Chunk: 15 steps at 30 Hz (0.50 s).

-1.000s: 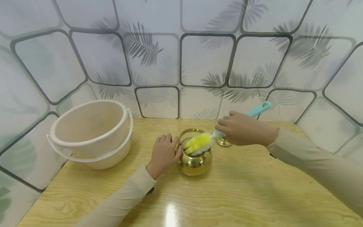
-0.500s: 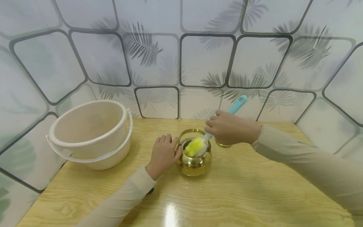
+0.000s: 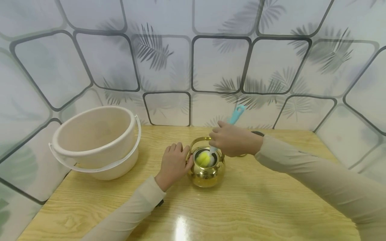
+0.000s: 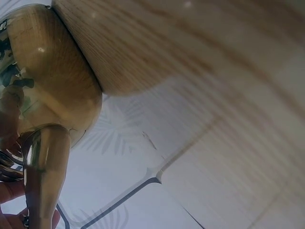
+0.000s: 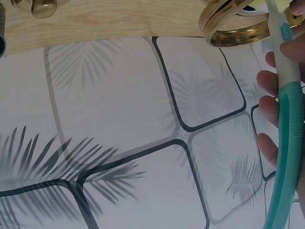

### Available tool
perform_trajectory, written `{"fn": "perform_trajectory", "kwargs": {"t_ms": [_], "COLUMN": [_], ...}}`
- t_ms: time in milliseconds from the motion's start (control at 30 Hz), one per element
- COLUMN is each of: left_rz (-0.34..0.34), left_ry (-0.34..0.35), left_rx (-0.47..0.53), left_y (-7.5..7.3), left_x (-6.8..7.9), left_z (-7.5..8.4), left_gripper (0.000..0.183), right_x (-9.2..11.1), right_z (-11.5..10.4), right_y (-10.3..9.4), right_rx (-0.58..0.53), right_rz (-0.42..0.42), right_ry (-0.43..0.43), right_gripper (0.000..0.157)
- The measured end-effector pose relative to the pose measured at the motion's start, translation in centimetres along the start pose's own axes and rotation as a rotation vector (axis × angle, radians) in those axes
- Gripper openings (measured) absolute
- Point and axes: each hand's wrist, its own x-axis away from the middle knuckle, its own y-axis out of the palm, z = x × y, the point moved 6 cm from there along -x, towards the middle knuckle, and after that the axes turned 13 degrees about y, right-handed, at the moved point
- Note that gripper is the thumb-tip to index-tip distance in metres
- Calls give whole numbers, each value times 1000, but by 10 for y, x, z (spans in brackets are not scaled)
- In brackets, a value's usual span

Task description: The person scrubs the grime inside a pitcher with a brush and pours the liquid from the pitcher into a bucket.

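Note:
A shiny gold kettle, uncovered, stands on the wooden table with its hoop handle raised. My left hand grips it at the spout, thumb against the kettle's side; in the left wrist view, fingers show on both sides of the spout. My right hand holds a cleaning brush by its turquoise and white handle, fingers wrapped round it. The brush's yellow and white sponge head sits down in the kettle's mouth, its lower part hidden inside.
A large cream bucket with a white bail handle stands at the left. Behind my right hand lies a gold lid with a knob, and a dark-rimmed round thing stands farther back. A patterned wall rises behind the table.
The brush handle has swung from leaning far right to steeper, and its sponge head has gone down into the kettle. My right hand has moved left; my left hand has stayed in place.

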Motion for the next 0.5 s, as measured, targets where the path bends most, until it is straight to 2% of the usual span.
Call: {"fn": "perform_trajectory", "kwargs": {"t_ms": [200,500], "left_rz": [7,5], "left_ry": [-5,-5], "left_rx": [6,3], "left_y": [0,-1], "left_x": [0,0], "left_z": [0,1], "left_gripper": [19,20], "right_x": [-5,-7], "right_z": [-4,-6], "right_y": [-2,-3], "right_rx": [21,34], "right_rz": [49,117], "right_ry": [16,-4], "right_gripper": [18,15]}}
